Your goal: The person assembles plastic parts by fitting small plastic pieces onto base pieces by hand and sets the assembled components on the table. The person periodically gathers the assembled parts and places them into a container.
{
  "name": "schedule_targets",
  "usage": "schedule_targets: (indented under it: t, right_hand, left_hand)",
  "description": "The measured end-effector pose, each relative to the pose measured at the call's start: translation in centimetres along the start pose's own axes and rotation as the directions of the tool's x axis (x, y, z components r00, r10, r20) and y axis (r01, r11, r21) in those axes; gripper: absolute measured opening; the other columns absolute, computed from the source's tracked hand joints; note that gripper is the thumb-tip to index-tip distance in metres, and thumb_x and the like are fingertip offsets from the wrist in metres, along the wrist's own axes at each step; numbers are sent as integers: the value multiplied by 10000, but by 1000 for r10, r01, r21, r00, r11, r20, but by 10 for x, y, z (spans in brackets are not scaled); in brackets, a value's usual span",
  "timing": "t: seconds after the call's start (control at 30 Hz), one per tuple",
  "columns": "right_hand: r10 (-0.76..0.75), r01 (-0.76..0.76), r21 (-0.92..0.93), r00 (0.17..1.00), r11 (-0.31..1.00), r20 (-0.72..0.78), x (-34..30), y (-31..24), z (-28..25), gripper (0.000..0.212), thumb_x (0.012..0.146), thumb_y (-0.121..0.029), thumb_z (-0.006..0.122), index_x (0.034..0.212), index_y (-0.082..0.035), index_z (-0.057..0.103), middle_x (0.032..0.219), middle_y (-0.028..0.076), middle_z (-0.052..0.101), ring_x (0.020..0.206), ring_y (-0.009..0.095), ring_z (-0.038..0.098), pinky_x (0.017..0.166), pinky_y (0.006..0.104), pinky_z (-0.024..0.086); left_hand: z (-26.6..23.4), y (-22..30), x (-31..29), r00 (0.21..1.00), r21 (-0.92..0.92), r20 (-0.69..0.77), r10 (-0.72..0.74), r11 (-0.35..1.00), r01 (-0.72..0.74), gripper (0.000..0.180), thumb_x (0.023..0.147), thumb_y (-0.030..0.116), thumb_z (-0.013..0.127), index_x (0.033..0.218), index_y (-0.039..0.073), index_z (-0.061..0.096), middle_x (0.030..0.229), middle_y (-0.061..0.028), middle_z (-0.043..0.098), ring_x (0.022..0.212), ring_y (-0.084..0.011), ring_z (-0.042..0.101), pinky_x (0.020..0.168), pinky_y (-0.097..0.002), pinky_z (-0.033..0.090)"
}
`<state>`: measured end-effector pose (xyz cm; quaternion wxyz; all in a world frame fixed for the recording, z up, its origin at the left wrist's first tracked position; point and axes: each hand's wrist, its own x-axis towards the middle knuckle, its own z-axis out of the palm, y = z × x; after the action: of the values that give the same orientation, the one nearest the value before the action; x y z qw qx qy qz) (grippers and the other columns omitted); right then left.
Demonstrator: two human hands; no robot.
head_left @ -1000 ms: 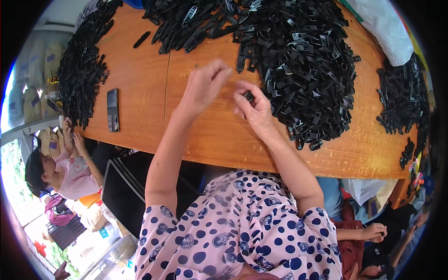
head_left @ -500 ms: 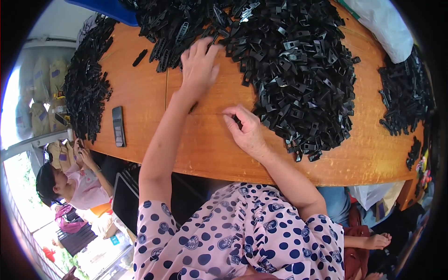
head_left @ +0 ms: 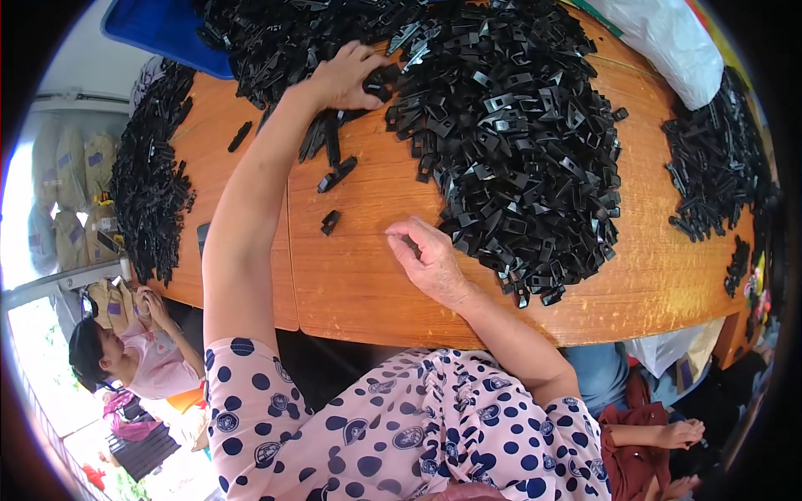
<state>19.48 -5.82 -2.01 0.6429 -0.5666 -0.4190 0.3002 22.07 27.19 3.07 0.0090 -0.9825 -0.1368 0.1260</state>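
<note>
Left hand closes its grip on black clips at the far heap; right hand rests loosely curled, holding nothing. Dragging could scatter clips across the bench.

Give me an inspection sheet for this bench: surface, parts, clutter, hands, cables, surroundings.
Surface: wooden table, seam down its middle, mostly covered.
Job's things: large pile of black plastic clips; a few loose clips on bare wood.
Clutter: second clip pile on the left, third clip pile on the right, white bag, blue bin.
Hands: left hand reaching into the clips; right hand resting on the table at the pile's edge.
Cables: nothing seen.
Surroundings: seated person lower left; stacked sacks.
</note>
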Motion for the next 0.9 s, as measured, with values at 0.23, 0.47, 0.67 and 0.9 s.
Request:
schedule_targets:
  t: [0.23,0.47,0.67,0.9]
  right_hand:
    - [-47,47,0,999,999,-16,1,3,0,75,912,-21,657,986,-17,645,834,82,622,646,175,585,546,288,435]
    - [28,-27,-15,999,1000,33,-3,-1,-5,75,907,-10,642,978,-2,620,863,133,615,730,295,624,608,349,474]
    - [7,-8,48,1000,999,17,-2,-2,-2,73,909,3,647,971,-4,608,827,116,587,682,230,603,566,323,457]
    - [-22,23,53,1000,998,-13,-3,2,2,60,907,10,651,952,-5,614,784,109,574,612,208,571,531,314,428]
  left_hand:
    - [12,25,-76,999,-62,-42,8,998,-11,653,823,385,742,1387,177,489,1383,-126,473,1375,-344,401,992,-559,459]
    - [-19,27,-9,964,-213,-256,77,968,-134,483,898,231,673,1359,185,536,1362,-85,523,1248,-315,535,1014,-504,449]
    - [-26,45,89,972,230,-196,130,970,-83,783,792,199,785,1472,322,417,1572,-31,354,1457,-308,329,1065,-616,385]
    - [-32,46,113,974,270,143,-177,954,133,911,725,266,850,1493,362,370,1570,25,338,1484,-266,252,1045,-695,356]
